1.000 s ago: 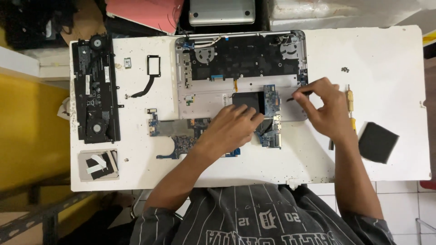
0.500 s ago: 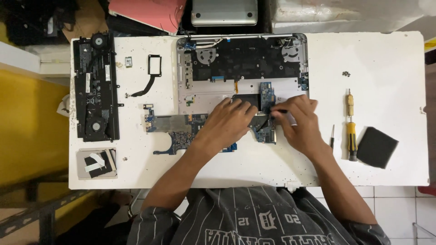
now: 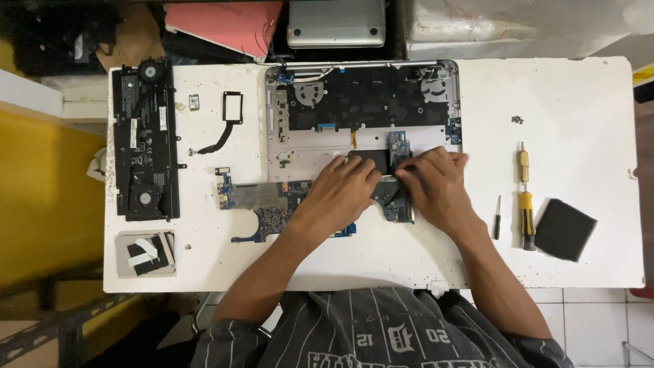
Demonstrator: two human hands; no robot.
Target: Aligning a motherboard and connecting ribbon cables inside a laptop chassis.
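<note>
**Two hands on a circuit board**

Nearest the person, on the white table [image 3: 586, 102], lies one flat circuit board [image 3: 269, 201]. Its long side runs left to right, and it sits just below the open laptop case [image 3: 300, 146]. The left hand [image 3: 340, 194] rests flat on the middle of the board, fingers spread, not closed around anything. The right hand [image 3: 436, 187] presses down on the board's right end, fingers bent; it is hard to tell if it pinches anything.

To the right lie two screwdrivers, one big yellow screwdriver [image 3: 524, 201] and one small dark screwdriver [image 3: 497, 218]. Both point away from the person. One black square pad [image 3: 565, 228] sits beside them.

Farther back, the one laptop case lies open, its long side left to right. At the far left sits one long black battery tray [image 3: 144, 143] with two round fans, pointing front to back.
</note>
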